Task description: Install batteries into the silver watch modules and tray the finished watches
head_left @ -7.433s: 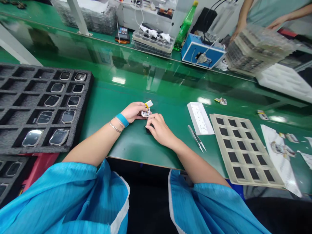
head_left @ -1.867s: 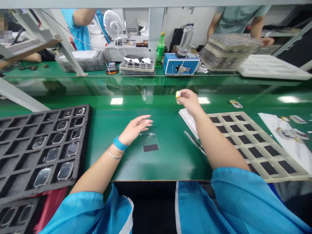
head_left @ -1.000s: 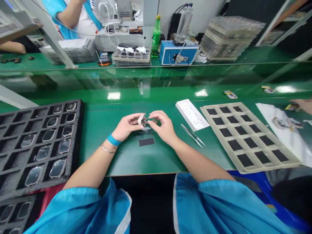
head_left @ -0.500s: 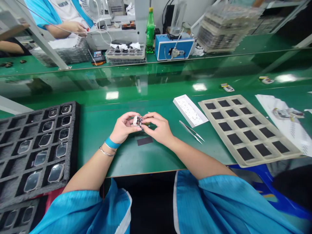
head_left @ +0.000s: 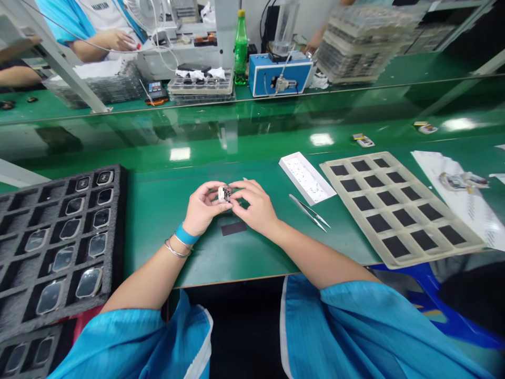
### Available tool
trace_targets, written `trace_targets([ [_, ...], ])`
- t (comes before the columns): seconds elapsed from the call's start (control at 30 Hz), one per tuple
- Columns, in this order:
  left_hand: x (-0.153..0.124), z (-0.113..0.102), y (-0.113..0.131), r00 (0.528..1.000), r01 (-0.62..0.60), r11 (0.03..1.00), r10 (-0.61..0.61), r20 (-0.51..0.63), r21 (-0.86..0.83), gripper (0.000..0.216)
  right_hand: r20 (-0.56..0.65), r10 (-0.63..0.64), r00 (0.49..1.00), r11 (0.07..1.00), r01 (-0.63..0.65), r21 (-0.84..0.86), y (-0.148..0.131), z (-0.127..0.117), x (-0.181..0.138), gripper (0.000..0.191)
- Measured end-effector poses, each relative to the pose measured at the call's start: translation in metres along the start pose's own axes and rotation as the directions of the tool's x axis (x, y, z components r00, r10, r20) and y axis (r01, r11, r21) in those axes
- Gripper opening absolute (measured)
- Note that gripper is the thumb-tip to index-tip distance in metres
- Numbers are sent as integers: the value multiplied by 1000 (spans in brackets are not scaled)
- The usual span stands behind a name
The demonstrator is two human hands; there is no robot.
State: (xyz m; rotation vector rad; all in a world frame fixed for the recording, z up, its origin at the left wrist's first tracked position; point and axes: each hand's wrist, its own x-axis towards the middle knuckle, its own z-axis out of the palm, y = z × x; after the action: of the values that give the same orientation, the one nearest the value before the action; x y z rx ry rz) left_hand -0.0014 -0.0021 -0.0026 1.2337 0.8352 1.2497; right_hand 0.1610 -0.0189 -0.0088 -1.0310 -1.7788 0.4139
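Pinching a small white part (head_left: pixel 224 194) from both sides, the left hand (head_left: pixel 203 202) and right hand (head_left: pixel 252 206) hold it up above the green worktop (head_left: pixel 158 263), their fingers (head_left: pixel 236 190) clamped on it. A black pad (head_left: pixel 233 228) lies on the worktop just below the hands, with nothing between them and the part. To the left sits a foam tray (head_left: pixel 117 226) of watch screens. To the right lie tweezers (head_left: pixel 307 212), a white box (head_left: pixel 305 178) and a beige tray (head_left: pixel 355 159) with black squares. Farther off, beyond a glossy green strip, stand a green bottle (head_left: pixel 240 50) and a blue box (head_left: pixel 276 76), and a co-worker's hand (head_left: pixel 114 39) shows at upper left.
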Motion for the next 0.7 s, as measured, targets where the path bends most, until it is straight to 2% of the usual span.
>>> trace_targets([
  [0.13,2,-1,0,996,88,993,-86,31,-76,55,50,-80,996,996,82,-46,-1,-13,10,8],
  [0.23,3,-4,3,980,197,958,-185,73,-211,58,-18,-67,998,985,64,-158,11,-46,22,8],
  [0.33,4,-7,7,956,290,905,-259,137,-311,59,-191,85,978,914,-153,-376,38,-95,30,7],
  [0.43,4,-8,9,942,330,875,-285,175,-353,57,-359,231,904,785,-392,-481,62,-127,33,9],
  [0.47,4,-8,10,940,337,870,-288,183,-359,56,-372,256,892,779,-418,-467,65,-128,33,10],
  [0.53,3,-7,10,937,345,866,-292,193,-363,55,-312,297,903,854,-397,-337,57,-115,32,12],
  [0.6,2,-6,11,935,347,866,-293,199,-360,54,-145,336,931,935,-348,-64,39,-85,29,13],
  [0.63,2,-6,11,935,348,868,-293,201,-354,54,-34,348,937,934,-344,94,28,-68,26,14],
  [0.7,2,-6,12,935,346,874,-291,200,-341,54,147,353,924,856,-383,346,8,-36,20,20],
])
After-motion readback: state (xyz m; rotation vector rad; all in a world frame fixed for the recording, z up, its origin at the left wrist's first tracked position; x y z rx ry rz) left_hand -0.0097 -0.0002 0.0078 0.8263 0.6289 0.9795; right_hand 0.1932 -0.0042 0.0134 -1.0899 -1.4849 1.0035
